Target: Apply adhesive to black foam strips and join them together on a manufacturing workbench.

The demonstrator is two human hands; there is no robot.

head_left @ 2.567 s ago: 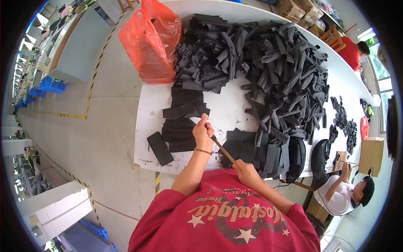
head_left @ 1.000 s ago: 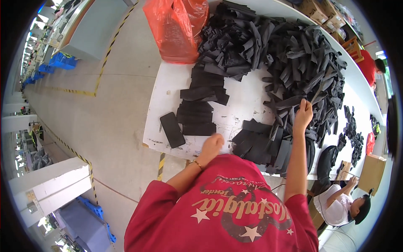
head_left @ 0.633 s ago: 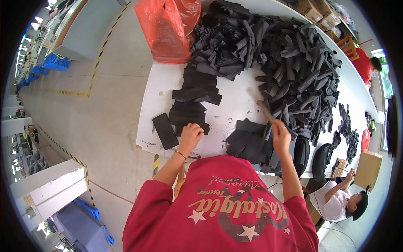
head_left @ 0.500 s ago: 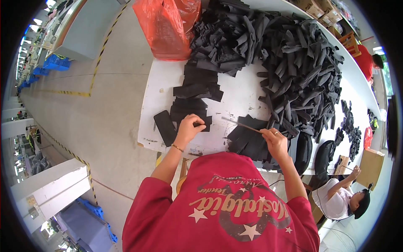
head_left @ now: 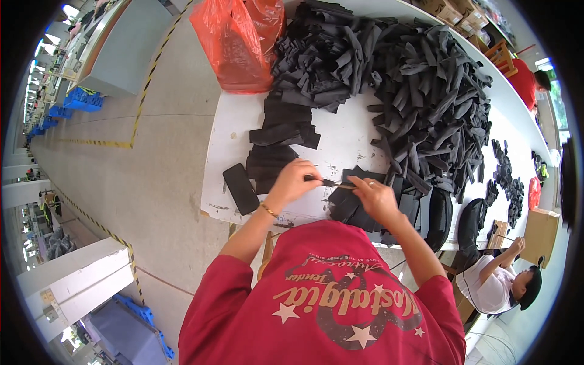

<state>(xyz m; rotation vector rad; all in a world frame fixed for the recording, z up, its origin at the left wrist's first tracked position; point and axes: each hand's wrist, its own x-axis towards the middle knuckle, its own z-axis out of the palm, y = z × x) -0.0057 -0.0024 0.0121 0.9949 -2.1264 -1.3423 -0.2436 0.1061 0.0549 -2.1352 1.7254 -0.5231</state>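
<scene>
beyond both hands, well apart from them, a great heap of loose black foam-like strips [head_left: 420,91] covers the far part of the long white worktable [head_left: 228,140]; judging by its bulk, most of the work seems left. just past the left hand lies a small neat stack of flat black pieces [head_left: 281,137], which looks like the finished share, and a single flat black rectangular piece [head_left: 241,188] lies to its left near the table edge. under and beside the right hand sits another low layer of flat black pieces [head_left: 365,210]. the only container nearby is an orange plastic bag [head_left: 237,39] far ahead of the left hand; what it holds cannot be told. the left hand [head_left: 294,182] is closed around one end of a thin dark strip [head_left: 333,183], and the right hand [head_left: 375,198] pinches its other end, the strip stretched between them over the table.
</scene>
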